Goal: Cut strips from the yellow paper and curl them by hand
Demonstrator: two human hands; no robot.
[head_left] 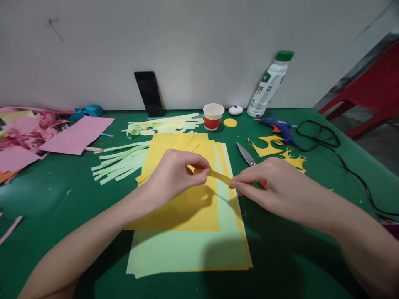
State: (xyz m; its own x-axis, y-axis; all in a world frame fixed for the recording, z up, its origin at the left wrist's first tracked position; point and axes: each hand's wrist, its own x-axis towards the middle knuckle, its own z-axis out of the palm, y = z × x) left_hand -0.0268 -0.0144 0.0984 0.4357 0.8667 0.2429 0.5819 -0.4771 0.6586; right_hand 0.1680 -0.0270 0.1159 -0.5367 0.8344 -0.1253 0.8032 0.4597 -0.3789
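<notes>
A narrow yellow paper strip (220,177) is stretched between my two hands, above the stacked sheets. My left hand (183,168) pinches its left end between thumb and fingers. At the other end, my right hand (264,182) is closed on the strip in a pinch. Below lie yellow paper (174,218) and, under it, larger pale green sheets (187,253). Scissors (246,154) with red handles rest on the table, their handles partly hidden behind my right hand. Fringed pale green paper (124,162) lies left of the stack.
Along the wall stand a phone (149,93), a paper cup (213,117) and a leaning white bottle (270,85). A blue glue gun (278,128) with a black cord (343,162) lies right, near yellow scraps (266,146). Pink paper (77,135) is piled left on the green table (77,199).
</notes>
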